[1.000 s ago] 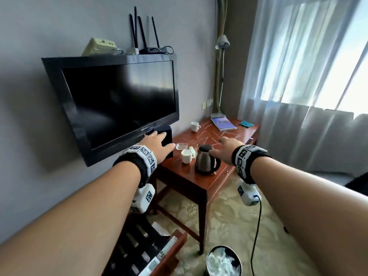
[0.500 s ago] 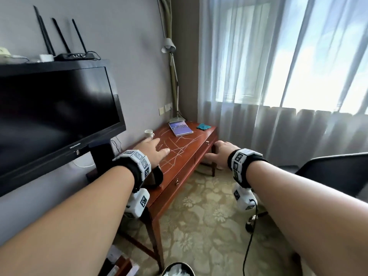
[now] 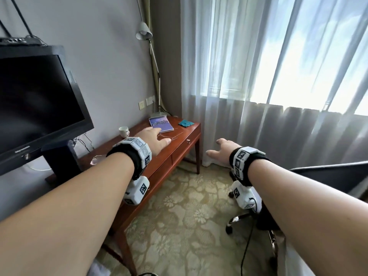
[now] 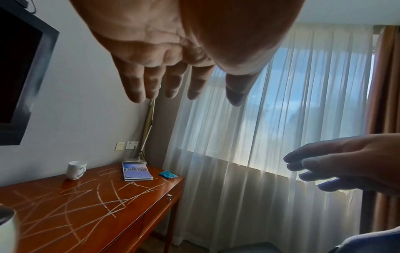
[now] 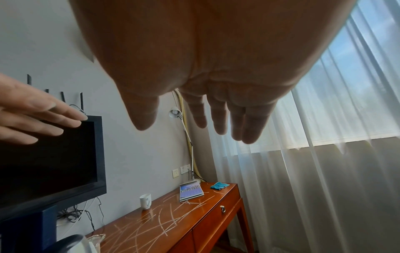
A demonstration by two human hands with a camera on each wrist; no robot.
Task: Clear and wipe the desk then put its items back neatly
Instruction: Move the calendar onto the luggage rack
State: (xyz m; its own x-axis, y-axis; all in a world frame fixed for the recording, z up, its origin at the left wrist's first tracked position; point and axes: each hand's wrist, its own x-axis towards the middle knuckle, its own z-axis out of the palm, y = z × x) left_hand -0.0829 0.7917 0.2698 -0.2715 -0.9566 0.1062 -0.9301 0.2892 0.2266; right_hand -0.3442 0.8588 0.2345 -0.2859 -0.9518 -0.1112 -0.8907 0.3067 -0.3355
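Observation:
A reddish wooden desk with pale scratch lines stands against the wall. On it are a white cup, a purple booklet and a crumpled teal cloth at the far end. My left hand hovers above the desk's middle with straight fingers, holding nothing. My right hand hangs in the air right of the desk, over the carpet, fingers relaxed and empty. A clear glass dish peeks out beside my left wrist.
A black TV on a stand fills the left. A desk lamp rises at the desk's far corner. Sheer curtains cover the window. A dark office chair stands at the right on patterned carpet.
The view has swung right and forward along the desk. The kettle and near cups have left the head view; both hands stay outstretched and now sit nearer the desk's far end.

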